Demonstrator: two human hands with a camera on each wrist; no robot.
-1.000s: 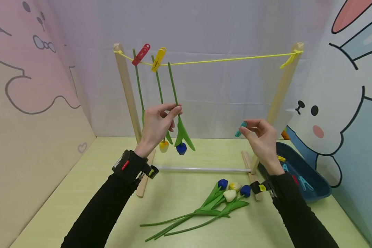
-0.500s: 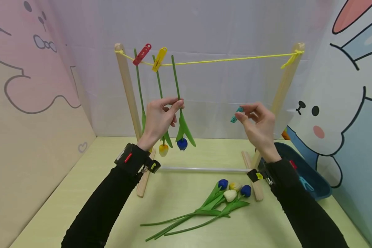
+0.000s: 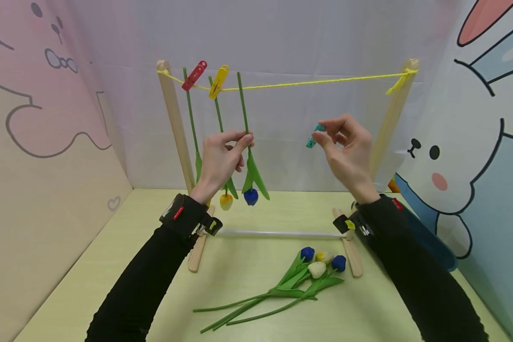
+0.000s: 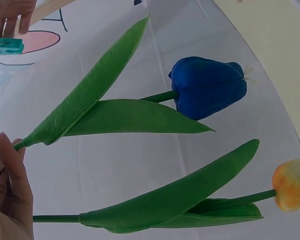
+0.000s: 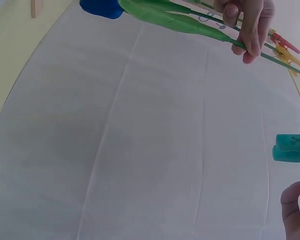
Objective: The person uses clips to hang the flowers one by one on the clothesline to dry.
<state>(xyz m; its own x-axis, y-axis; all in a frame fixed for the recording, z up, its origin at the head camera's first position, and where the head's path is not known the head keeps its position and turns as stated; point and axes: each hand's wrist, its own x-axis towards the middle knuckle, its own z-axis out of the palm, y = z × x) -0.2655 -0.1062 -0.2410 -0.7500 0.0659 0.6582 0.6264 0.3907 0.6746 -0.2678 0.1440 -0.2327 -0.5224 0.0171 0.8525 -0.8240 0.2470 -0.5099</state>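
Flower (image 3: 254,173) held blue bloom down, left hand (image 3: 222,160) fingers pinching its stem, tip overlapping yellow string (image 3: 308,84) in head view; right hand (image 3: 347,154) fingers pinch teal clothespin (image 3: 311,142).

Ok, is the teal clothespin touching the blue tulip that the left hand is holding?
Apart. The head view shows pale backdrop between the teal clothespin and the blue tulip.

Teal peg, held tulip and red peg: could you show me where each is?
Teal peg (image 5: 291,152): right wrist view, its body.
Held tulip (image 4: 130,118): left wrist view, its lower leaf.
Red peg (image 3: 194,76): head view, middle of its body.
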